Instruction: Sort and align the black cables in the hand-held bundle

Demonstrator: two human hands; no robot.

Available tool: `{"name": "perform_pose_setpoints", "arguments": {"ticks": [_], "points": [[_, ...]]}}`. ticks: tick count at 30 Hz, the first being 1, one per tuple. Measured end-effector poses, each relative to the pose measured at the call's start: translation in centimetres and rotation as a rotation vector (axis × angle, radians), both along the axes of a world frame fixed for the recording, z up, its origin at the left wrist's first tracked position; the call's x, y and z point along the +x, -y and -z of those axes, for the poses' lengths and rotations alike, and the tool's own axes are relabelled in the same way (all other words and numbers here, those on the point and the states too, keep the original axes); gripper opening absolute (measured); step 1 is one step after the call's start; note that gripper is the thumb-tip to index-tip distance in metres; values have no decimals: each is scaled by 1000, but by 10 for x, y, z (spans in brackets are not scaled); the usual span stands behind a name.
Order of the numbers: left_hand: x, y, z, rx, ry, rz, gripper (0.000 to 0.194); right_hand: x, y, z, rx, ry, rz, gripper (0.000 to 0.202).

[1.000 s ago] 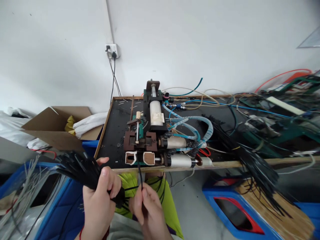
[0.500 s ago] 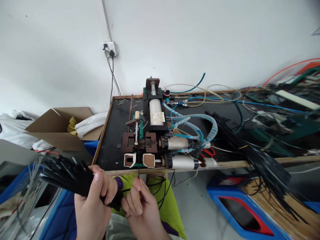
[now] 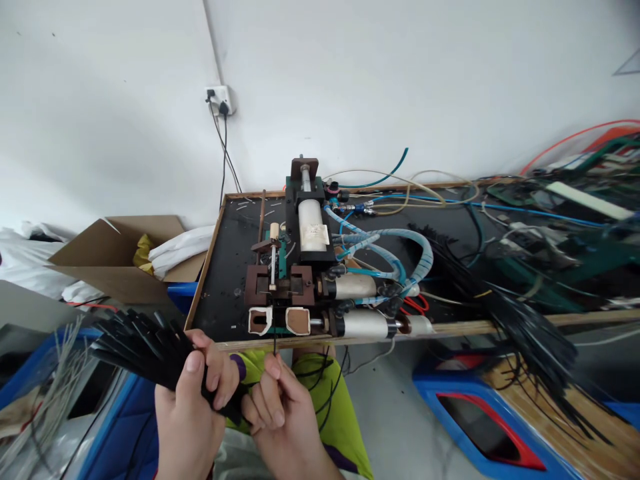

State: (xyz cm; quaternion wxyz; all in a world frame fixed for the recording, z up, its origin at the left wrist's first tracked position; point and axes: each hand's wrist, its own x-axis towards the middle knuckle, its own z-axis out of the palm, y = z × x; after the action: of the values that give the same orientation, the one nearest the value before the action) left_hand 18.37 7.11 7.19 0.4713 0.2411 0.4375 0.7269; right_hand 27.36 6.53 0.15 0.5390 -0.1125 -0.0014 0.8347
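A thick bundle of black cables (image 3: 145,350) is gripped in my left hand (image 3: 197,387), its cut ends fanned out to the left. My right hand (image 3: 280,407), beside it, pinches a single thin black cable (image 3: 275,343) between thumb and forefinger. That cable points away from me, up into the gap between the two white-edged brown jaw pads of a pneumatic machine (image 3: 280,287) at the bench edge. Whether the jaws touch the cable I cannot tell. The bundle's lower end lies partly hidden behind my right hand.
Blue-wrapped air hoses (image 3: 420,247) curl right of the machine. Another bundle of black cables (image 3: 530,340) hangs over the bench edge above a blue and red bin (image 3: 450,413). An open cardboard box (image 3: 115,280) stands left of the bench (image 3: 215,287). Pale wires (image 3: 47,393) lie at lower left.
My left hand and its bundle have shifted slightly to the right. The single cable in my right hand has moved a little to the left at its far end. The machine looks the same.
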Motion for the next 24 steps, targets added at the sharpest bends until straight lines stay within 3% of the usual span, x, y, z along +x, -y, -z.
{"name": "perform_pose_setpoints", "arguments": {"ticks": [6,12,16,19,24], "points": [[0,-1,3,28,51,15,21,0,0,-3,-11,-38,-3,24],[0,1,1,-14,62,14,9,0,0,-3,-9,-41,1,25],[-1,2,4,-10,55,39,17,-2,0,-1,2,-5,21,25],[-1,3,10,-23,4,50,24,-3,1,1,59,116,89,28],[-1,6,21,-57,-55,68,25,2,3,3,134,520,200,35]]}}
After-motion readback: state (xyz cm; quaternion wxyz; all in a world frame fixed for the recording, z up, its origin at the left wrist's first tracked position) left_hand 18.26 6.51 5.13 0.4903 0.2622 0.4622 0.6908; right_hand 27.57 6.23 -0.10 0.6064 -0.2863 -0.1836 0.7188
